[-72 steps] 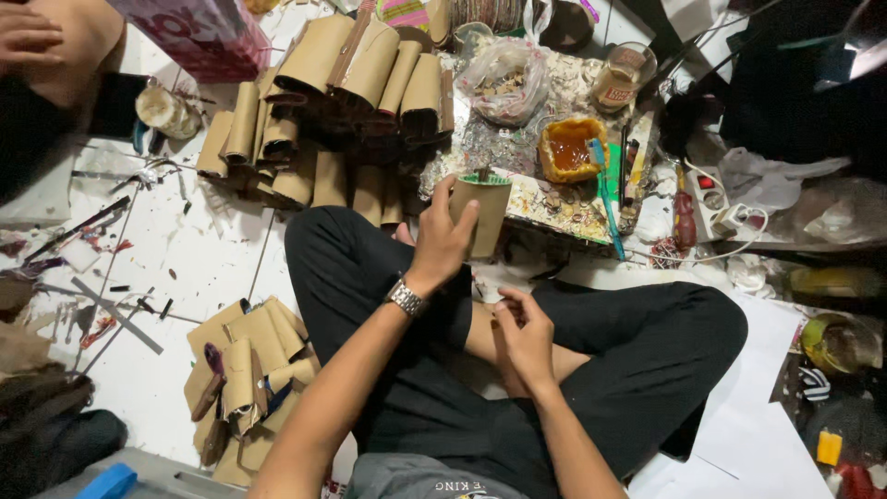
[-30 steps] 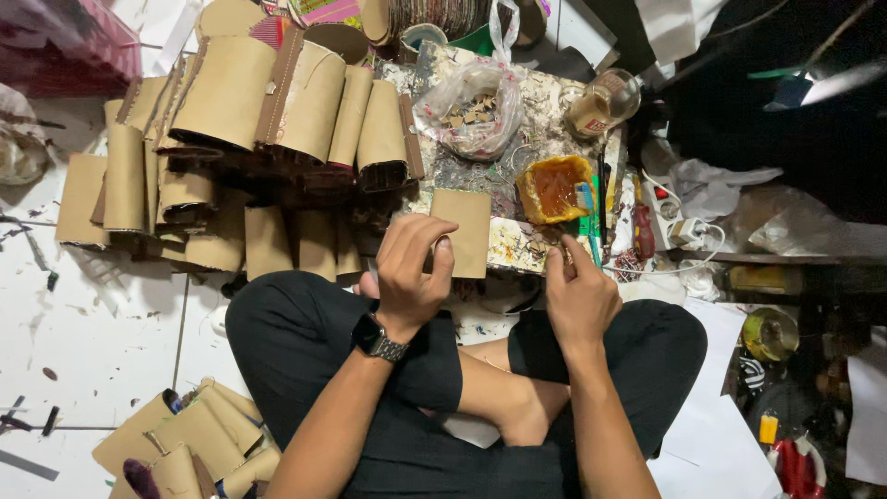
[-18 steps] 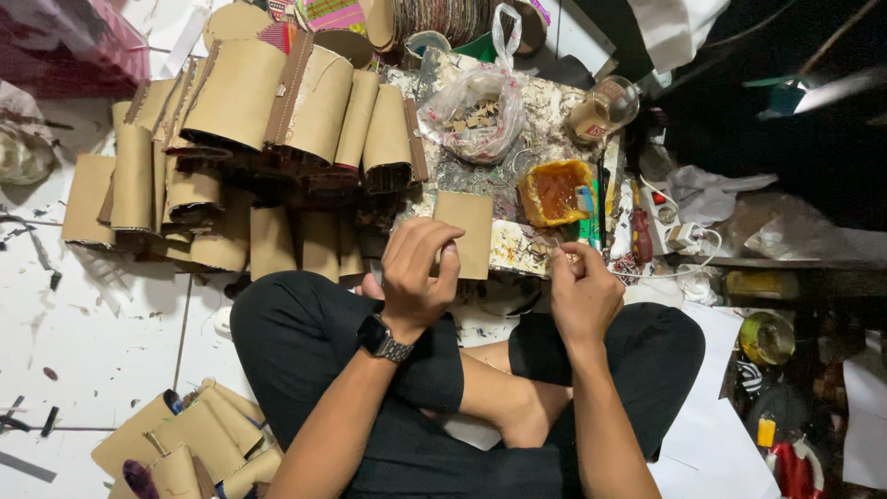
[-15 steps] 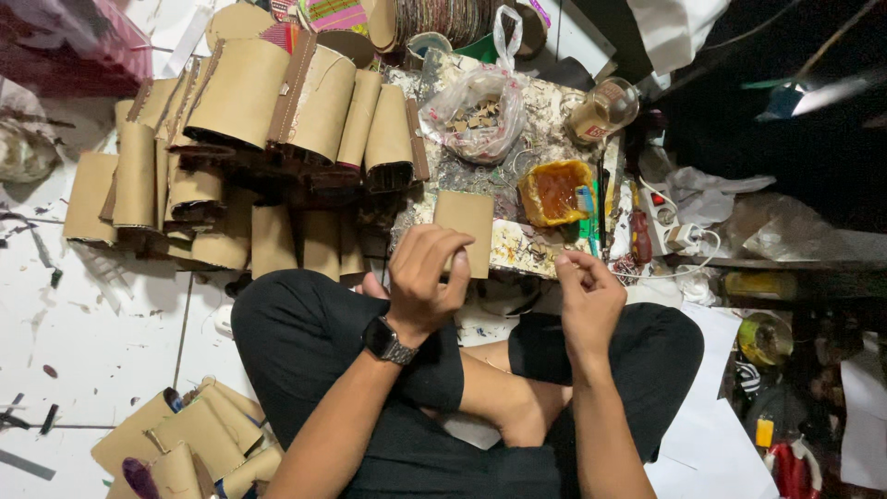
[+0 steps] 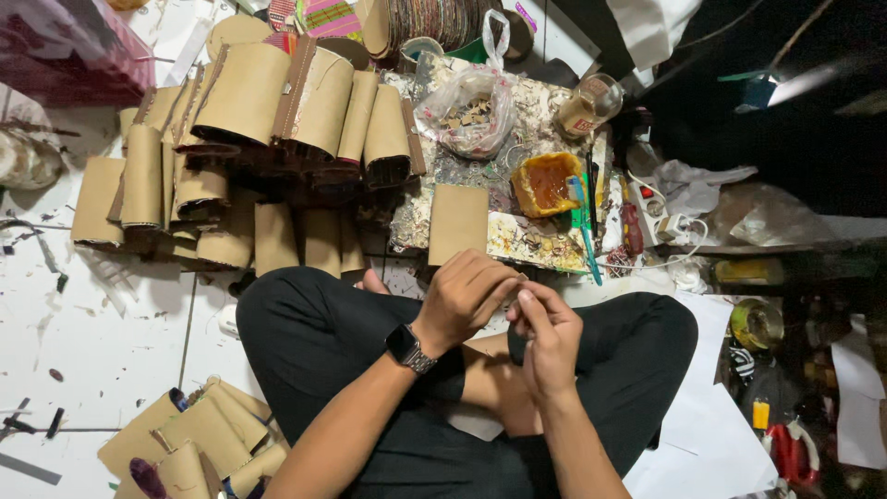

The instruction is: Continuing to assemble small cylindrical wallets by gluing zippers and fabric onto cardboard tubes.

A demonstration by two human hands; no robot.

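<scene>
Work in hand: the left hand and the right hand meet over the person's crossed legs, fingertips together on something small; what it is cannot be told.
Left hand: fingers curled inward, thumb and forefinger pressed toward the right hand's; a dark wristwatch sits on its wrist.
Right hand: fingers bunched in a pinch, touching the left hand's fingertips.
Done so far: a large heap of rolled cardboard sleeves lies beyond the left hand, and a smaller pile of folded cardboard pieces lies near the left elbow; judged from these, many pieces are already formed.
In progress: 1 flat cardboard piece rests just beyond the hands, apart from them, on the paint-spattered board.
Glue: an orange tub of paste with a green brush stands beyond the right hand, near but untouched.
Left to do: I judge the flat piece not yet rolled.
</scene>
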